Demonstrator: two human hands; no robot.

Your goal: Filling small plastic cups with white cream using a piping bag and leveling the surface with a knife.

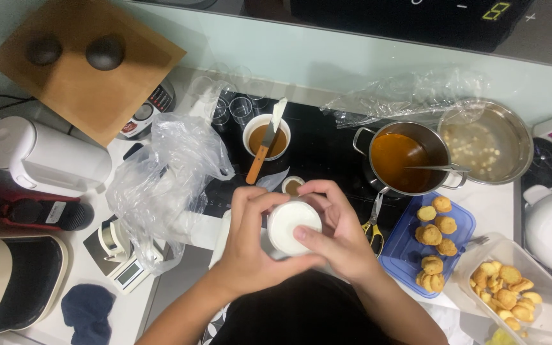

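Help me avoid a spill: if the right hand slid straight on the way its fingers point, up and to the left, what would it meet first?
Probably the small brown-filled cup, just beyond the right hand; depth is unclear.

Two bare forearms rise from the bottom centre of the frame, with no sleeves, watch or rings showing. The left hand (248, 235) and right hand (337, 233) have short, unpainted nails. Dark clothing fills the lower middle.
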